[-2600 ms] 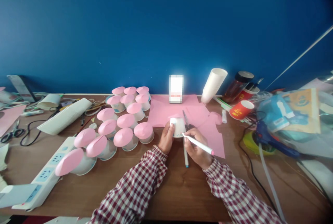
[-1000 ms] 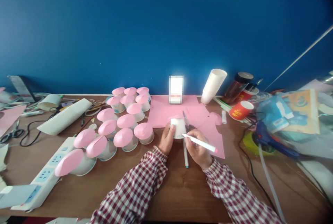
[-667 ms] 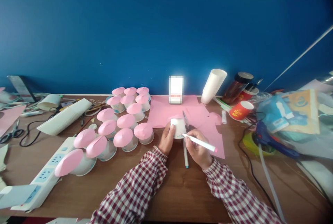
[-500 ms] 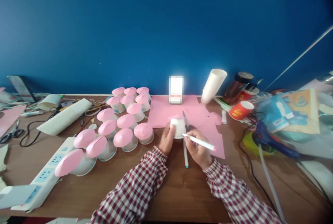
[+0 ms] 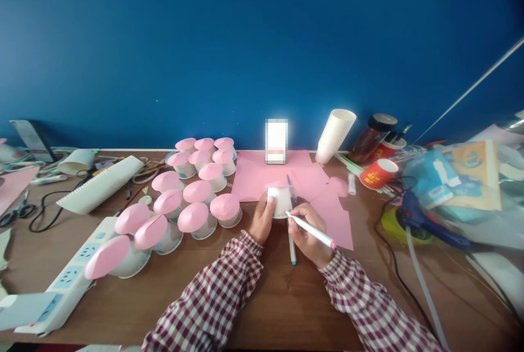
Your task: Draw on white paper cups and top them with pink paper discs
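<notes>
My left hand [image 5: 263, 216] is closed around the left side of a white paper cup [image 5: 281, 202], which is upside down with pink paper behind its top. Small marks show near the cup's lower rim. My right hand [image 5: 310, 232] pinches a white marker with a pink end [image 5: 313, 230], its tip at the cup's lower right. A second marker with a blue end [image 5: 292, 251] lies on the table below the cup. Partly hidden behind the cup is a pair of scissors [image 5: 291, 184] on pink paper [image 5: 268, 177].
Several upturned cups with pink paper tops [image 5: 198, 218] stand to the left, near a power strip [image 5: 67, 275] and a cup stack [image 5: 100, 184]. Another white cup stack [image 5: 335, 133] leans at the back right. A red cup [image 5: 379, 173] and a blue glue gun [image 5: 428, 221] lie farther right.
The marker in my right hand has shifted slightly, its pink end moving left and down. The marks on the cup look a little longer. My left hand stays on the cup.
</notes>
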`<state>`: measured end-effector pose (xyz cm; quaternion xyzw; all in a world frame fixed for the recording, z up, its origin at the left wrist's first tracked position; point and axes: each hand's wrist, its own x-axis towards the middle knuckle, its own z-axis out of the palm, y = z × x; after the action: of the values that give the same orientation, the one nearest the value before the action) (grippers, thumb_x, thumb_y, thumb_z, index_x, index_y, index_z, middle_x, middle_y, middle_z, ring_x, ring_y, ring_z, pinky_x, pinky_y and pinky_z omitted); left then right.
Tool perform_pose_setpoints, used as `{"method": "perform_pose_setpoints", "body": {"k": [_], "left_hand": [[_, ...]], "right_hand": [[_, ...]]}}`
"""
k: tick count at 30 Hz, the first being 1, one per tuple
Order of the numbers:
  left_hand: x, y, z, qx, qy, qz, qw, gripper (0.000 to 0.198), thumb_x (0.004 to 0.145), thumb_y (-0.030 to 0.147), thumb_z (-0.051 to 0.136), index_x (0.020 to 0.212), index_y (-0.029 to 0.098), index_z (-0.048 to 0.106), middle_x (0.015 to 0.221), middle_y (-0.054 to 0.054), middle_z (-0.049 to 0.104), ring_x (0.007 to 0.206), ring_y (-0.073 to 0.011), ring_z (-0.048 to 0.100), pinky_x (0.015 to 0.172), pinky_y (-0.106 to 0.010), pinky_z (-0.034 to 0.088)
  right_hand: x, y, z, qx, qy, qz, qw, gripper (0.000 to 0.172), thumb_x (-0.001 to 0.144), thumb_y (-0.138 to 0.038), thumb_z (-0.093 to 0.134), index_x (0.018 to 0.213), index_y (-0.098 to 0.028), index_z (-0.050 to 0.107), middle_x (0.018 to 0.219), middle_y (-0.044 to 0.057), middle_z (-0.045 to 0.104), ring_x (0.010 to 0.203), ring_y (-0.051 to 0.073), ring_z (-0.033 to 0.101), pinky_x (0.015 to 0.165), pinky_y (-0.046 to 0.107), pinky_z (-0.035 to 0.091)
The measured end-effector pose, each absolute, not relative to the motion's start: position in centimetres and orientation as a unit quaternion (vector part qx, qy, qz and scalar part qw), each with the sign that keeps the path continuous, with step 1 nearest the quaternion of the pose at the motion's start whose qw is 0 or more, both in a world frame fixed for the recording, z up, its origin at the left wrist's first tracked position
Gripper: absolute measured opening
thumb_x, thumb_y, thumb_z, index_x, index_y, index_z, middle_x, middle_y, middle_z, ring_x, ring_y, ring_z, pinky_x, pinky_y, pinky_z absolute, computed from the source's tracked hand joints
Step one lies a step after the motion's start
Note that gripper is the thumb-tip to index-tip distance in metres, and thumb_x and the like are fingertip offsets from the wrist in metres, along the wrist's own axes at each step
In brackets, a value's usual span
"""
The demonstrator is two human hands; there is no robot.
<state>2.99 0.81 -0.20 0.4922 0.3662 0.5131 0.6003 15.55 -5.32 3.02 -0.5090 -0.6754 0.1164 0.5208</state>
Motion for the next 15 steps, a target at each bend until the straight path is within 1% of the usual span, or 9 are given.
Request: {"method": "perform_pose_setpoints", "body": {"k": [8, 11, 15], "left_hand": [[2.88, 0.73, -0.11, 0.504, 0.363, 0.512, 0.593, 0.052, 0.086, 0.057, 0.046, 0.116, 0.017, 0.059, 0.105, -0.01, 0.065, 0.095, -0.0241, 0.06, 0.088, -0.04, 0.048], [2.84, 0.69, -0.08, 0.508, 0.361, 0.511, 0.592, 0.051, 0.086, 0.056, 0.046, 0.116, 0.016, 0.058, 0.106, -0.01, 0.064, 0.096, -0.0242, 0.06, 0.088, -0.04, 0.048], [2.76, 0.72, -0.12, 0.515, 0.355, 0.508, 0.592, 0.049, 0.088, 0.054, 0.044, 0.118, 0.017, 0.057, 0.107, -0.009, 0.064, 0.096, -0.0235, 0.059, 0.089, -0.04, 0.047]], "right_hand": [[15.89, -5.24, 2.48, -0.543, -0.657, 0.128, 0.507, 0.007, 0.088, -0.026, 0.056, 0.088, -0.02, 0.058, 0.077, 0.003, 0.061, 0.067, 0.015, 0.059, 0.058, 0.026, 0.05], [15.74, -5.24, 2.7, -0.534, -0.663, 0.132, 0.508, 0.006, 0.088, -0.025, 0.054, 0.087, -0.019, 0.057, 0.077, 0.003, 0.06, 0.069, 0.016, 0.06, 0.062, 0.027, 0.051], [15.34, -5.28, 3.16, -0.503, -0.674, 0.129, 0.525, 0.004, 0.088, -0.023, 0.052, 0.087, -0.02, 0.055, 0.082, 0.005, 0.058, 0.076, 0.017, 0.061, 0.068, 0.03, 0.052]]}}
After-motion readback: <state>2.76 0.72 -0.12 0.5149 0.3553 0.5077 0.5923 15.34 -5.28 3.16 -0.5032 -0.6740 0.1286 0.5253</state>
